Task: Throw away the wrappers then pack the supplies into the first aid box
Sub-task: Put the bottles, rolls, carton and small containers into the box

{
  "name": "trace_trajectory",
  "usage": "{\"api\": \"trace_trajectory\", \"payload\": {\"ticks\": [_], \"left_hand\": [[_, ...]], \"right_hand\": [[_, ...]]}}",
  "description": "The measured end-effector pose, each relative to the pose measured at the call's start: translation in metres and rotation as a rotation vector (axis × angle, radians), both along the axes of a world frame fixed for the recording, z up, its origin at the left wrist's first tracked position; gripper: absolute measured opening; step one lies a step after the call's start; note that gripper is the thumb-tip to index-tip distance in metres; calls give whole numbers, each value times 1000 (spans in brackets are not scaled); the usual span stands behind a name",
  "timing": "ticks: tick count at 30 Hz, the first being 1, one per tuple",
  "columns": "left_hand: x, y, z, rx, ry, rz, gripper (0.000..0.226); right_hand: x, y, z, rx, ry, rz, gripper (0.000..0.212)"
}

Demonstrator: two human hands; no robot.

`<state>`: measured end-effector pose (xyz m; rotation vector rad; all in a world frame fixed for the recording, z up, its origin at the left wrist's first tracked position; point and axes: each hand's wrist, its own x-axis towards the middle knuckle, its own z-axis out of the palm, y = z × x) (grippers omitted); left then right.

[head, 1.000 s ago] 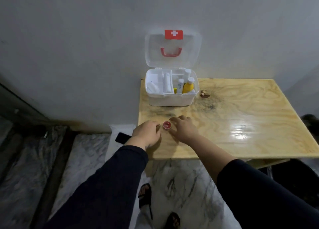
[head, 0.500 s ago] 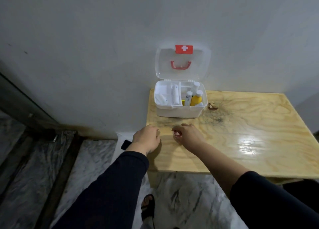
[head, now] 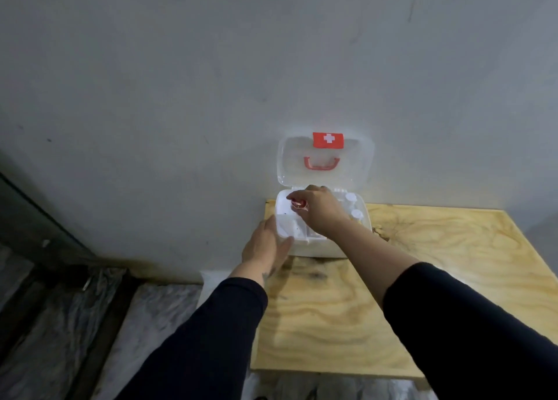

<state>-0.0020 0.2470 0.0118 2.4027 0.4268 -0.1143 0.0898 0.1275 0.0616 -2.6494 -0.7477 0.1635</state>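
The white first aid box [head: 320, 248] stands at the table's back left corner against the wall, its clear lid [head: 356, 164] with a red cross label raised. My right hand [head: 320, 211] is over the box's left compartment, fingers pinching a small round red item [head: 297, 205]. My left hand [head: 267, 247] lies flat against the box's front left corner, fingers spread. White-capped bottles [head: 353, 205] show at the box's right side; my right hand hides most of the inside.
The light plywood table [head: 422, 294] stretches right and toward me. A small dark scrap [head: 377, 232] lies on it just right of the box. The grey wall is directly behind. Marble floor and a dark frame lie to the left.
My right hand picked the red item off the table's front and carried it up over the box. My left hand slid forward from the table edge to the box's corner.
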Motion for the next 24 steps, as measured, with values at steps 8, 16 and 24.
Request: {"api": "trace_trajectory", "payload": {"ticks": [8, 16, 24], "left_hand": [[32, 16, -20, -100, 3, -56, 67], [36, 19, -30, -167, -11, -39, 71], [38, 19, -36, -130, -13, -58, 82]], "right_hand": [[33, 33, -18, -182, -3, 105, 50], [43, 37, -20, -47, 48, -10, 58], [43, 37, -30, 62, -15, -65, 50]]}}
